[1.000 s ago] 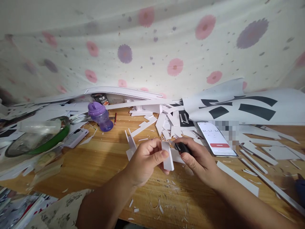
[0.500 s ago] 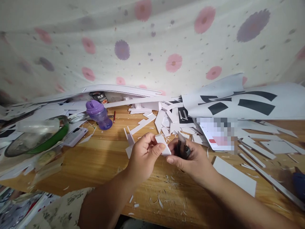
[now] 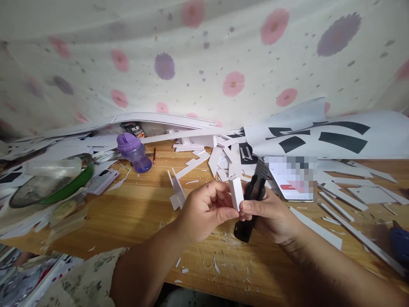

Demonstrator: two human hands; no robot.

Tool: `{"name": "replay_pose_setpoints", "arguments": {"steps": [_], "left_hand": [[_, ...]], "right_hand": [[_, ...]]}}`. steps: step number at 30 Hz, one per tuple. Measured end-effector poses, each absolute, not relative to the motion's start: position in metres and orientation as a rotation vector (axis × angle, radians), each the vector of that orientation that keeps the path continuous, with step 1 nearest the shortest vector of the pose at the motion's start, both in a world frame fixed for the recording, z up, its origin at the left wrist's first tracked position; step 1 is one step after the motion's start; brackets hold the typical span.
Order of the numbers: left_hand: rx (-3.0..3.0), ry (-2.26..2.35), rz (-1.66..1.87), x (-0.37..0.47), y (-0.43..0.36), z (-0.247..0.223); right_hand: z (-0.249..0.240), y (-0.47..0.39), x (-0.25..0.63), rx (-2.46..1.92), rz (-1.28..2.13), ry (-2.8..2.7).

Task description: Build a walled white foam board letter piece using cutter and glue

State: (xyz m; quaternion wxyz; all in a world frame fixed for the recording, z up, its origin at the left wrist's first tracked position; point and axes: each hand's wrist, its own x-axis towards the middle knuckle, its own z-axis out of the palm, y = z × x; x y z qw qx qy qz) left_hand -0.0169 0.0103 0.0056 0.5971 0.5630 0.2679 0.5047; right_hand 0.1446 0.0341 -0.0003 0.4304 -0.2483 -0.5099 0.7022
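A small white block [image 3: 236, 193] stands upright between my two hands above the wooden table. My left hand [image 3: 207, 209] pinches it from the left, with thumb and fingers closed at its side and lower end. The thumb of my right hand [image 3: 271, 213] touches its lower right side. That same hand is wrapped round a black utility knife [image 3: 245, 229], whose wide blade [image 3: 261, 169] points up and away. Part of the knife's body is hidden behind the right fingers.
White offcuts [image 3: 220, 160] lie beyond my hands, and a tablet [image 3: 287, 187] sits to their right. A purple cup [image 3: 134, 153], a pencil [image 3: 154, 155] and a green-rimmed bowl [image 3: 67, 187] are at left. A patterned sheet [image 3: 326, 136] lies along the back.
The white block has been turned upright and moved slightly right. The knife has swung, so its blade points up and right and its black body shows below my right hand.
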Motion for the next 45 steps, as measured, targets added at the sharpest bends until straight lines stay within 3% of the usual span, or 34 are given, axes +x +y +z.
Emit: {"name": "replay_pose_setpoints", "arguments": {"steps": [8,22,27,31,36,45], "left_hand": [[1.176,0.490,1.015,-0.021,0.012,0.002],[1.025,0.451,1.176,-0.025,0.018,0.007],[1.032,0.526,1.119,-0.028,0.022,0.007],[0.938,0.746,0.957,-0.028,0.025,0.004],[0.864,0.754,0.717,-0.028,0.022,0.002],[0.768,0.666,0.790,-0.022,0.015,0.006]], "right_hand": [[-0.004,0.025,0.138,-0.498,1.925,-1.229],[-0.009,0.024,0.135,-0.601,2.053,-1.201],[-0.002,0.034,0.148,-0.738,1.714,-1.563],[0.006,0.042,0.161,-0.803,1.090,-2.011],[0.012,0.046,0.171,-0.526,0.391,-2.213],[0.019,0.039,0.170,-0.393,-0.038,-2.228]]}}
